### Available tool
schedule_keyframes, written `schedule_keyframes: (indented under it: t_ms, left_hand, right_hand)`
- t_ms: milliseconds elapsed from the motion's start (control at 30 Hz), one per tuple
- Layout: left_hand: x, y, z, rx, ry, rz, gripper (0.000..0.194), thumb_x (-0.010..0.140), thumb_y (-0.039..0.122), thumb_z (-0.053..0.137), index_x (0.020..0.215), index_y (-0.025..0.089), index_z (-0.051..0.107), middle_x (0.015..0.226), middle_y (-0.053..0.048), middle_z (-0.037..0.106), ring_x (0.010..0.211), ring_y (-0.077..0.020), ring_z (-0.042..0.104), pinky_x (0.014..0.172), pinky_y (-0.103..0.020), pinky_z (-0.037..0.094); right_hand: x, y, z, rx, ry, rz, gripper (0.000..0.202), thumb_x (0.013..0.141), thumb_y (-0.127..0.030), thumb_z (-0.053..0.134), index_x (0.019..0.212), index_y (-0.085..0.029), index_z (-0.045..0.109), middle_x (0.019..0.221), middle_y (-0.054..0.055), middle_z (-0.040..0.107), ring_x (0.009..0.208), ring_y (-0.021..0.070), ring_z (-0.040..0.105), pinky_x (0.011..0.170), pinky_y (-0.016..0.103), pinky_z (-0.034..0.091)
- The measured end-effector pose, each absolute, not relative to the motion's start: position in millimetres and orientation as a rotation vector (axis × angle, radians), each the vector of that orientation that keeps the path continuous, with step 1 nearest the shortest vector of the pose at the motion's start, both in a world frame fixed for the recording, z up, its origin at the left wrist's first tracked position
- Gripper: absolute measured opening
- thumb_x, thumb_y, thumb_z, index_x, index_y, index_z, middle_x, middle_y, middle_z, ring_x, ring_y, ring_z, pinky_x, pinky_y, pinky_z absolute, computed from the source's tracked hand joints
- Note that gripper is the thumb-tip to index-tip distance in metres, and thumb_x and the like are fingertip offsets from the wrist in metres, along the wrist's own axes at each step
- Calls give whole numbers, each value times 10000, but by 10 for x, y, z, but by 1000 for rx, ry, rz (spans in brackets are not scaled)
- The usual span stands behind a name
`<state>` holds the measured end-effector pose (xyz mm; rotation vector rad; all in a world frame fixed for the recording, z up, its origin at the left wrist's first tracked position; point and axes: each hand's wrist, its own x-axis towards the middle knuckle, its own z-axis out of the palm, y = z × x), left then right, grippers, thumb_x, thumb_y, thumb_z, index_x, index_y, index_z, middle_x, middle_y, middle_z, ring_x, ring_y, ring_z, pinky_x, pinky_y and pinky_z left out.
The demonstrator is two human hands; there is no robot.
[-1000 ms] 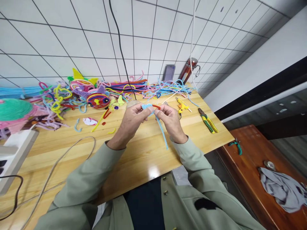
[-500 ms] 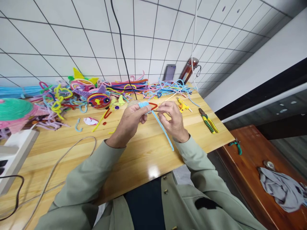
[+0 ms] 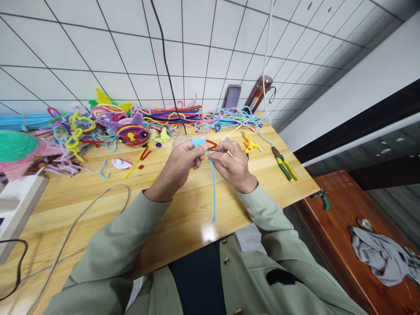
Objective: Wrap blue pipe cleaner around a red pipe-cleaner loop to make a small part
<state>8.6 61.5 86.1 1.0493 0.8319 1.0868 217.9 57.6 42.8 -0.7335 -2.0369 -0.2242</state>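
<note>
Between thumb and fingers my left hand [image 3: 183, 164] pinches a small piece wound in light blue pipe cleaner [image 3: 198, 142]. A bent red pipe cleaner [image 3: 212, 144] juts from its right side. The loose light blue tail [image 3: 214, 192] hangs down toward the table's front edge. My right hand [image 3: 231, 164] is closed beside it, thumb and fingertips together at the top of that tail. The fingers partly cover the spot where the blue strand meets the wound piece.
Finished fish figures [image 3: 133, 133] and heaps of pipe cleaners [image 3: 229, 118] line the wall. A yellow glue gun [image 3: 250, 142] and pliers [image 3: 285, 164] lie right, a red flask [image 3: 259, 94] behind. At left are a power strip [image 3: 24, 199] and a cable [image 3: 75, 223].
The blue tail has swung left and now hangs almost straight down. My right hand has shifted slightly left and closed in at the piece. My left hand keeps its pinch.
</note>
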Motion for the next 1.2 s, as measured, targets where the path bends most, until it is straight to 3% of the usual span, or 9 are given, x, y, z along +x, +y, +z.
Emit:
schedule_keyframes:
  t_ms: [200,367,667,800,933,1200]
  left_hand:
    - [105,620,838,1076,857,1077,394,740,457,972,688,194,684,651,-2,614,551,-97,476,522,-248,356]
    - [103,593,841,1188,892,1133,332,786,453,889,703,201,690,679,-13,653,583,-115,496,547,-268,365]
    - [69,592,830,1407,965,1176,327,871,485,798,721,210,706,693,-5,653,626,-142,503,612,-307,395]
    - [35,611,827,1473,968,1138,333,897,483,769,713,217,690,678,-2,633,627,-149,504,617,-312,405]
    - [2,633,830,1510,947,1074,289,876,445,757,710,222,679,675,-5,643,624,-154,511,612,-311,417]
    - [18,638,831,1466,926,986,216,815,374,759,687,215,690,652,-3,652,609,-143,523,594,-298,401]
  right_hand:
    - [2188,561,449,-677,-2016,-296,295,1095,-121,723,1243,-351,834,1161,56,750,1068,215,690,914,398,595]
    - [2178,527,517,-691,-1963,-332,217,1099,-163,739,1197,-327,841,1138,59,734,1066,230,699,918,426,578]
    - [2087,521,646,-827,-1842,43,38,1072,-310,830,1044,-291,849,1097,53,745,1066,258,710,971,466,583]
    - [2105,582,738,-931,-1820,336,246,1035,-479,883,928,-271,805,1046,41,748,1025,243,688,969,440,575]
    - [2144,646,835,-963,-1794,677,410,937,-636,943,950,-259,781,1000,23,735,949,215,649,886,385,542]
    - [2098,653,991,-923,-1730,887,399,904,-593,972,946,-245,782,971,8,697,926,197,626,862,361,530]
